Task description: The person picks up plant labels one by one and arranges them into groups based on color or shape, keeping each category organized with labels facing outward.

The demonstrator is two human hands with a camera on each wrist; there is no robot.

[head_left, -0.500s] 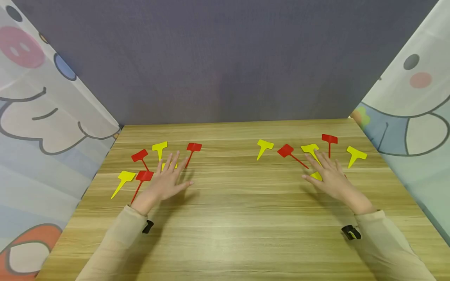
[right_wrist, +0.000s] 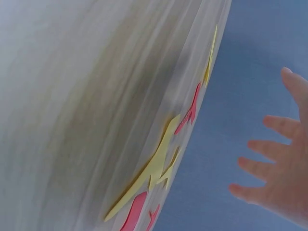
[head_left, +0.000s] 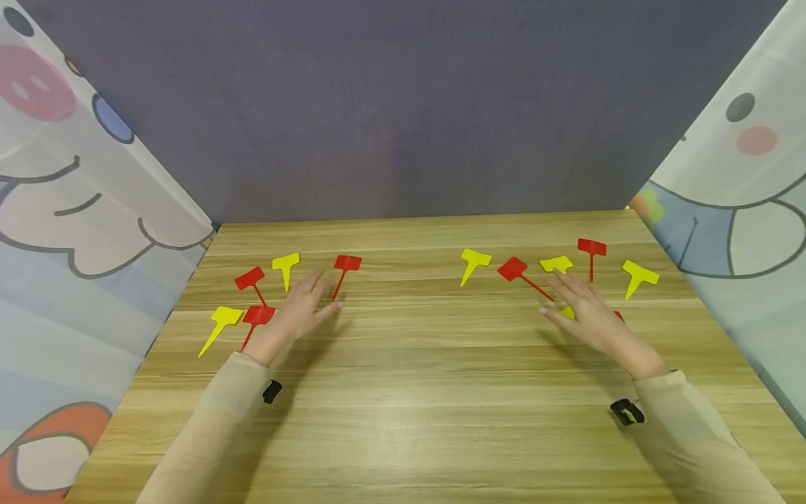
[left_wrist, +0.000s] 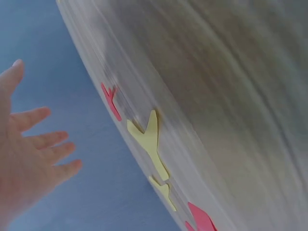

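Wooden table (head_left: 403, 392): I log right hand (head_left: 588, 316) outstretched, empty; left hand (head_left: 297, 313) likewise, its spread now narrower, hiding a yellow tag (left_wrist: 150, 142) from above.

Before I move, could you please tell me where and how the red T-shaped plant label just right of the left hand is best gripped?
I'd pinch the red T-shaped plant label by its head's side edges, from above and the near side: the head is broad, the thin stem slants toward the person, and the left hand is close.
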